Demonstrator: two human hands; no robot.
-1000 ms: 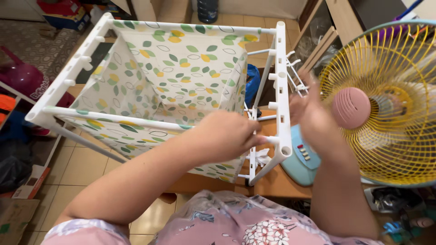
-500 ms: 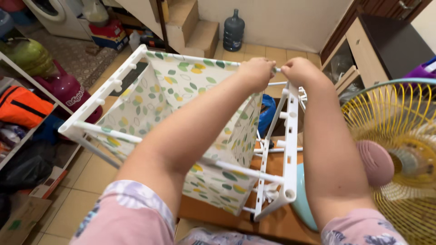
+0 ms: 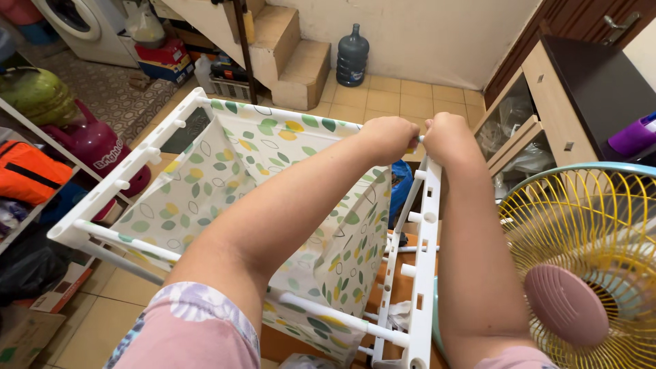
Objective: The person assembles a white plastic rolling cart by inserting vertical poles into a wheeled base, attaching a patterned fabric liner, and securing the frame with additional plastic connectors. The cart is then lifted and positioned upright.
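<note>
A laundry hamper with a white plastic frame and a white cloth liner printed with green and yellow leaves stands in front of me. My left hand is closed around the far right end of the frame's back rail. Right beside it, my right hand grips the top of the right-hand side frame at the same corner. Both arms reach over the hamper's open top.
A yellow-grilled fan with a pink hub stands close at the right. A wooden cabinet is behind it. Steps and a water bottle lie ahead. At the left are gas cylinders and shelves.
Both hands moved from the hamper's near right corner up to its far right corner. The view lifted, showing the steps and bottle.
</note>
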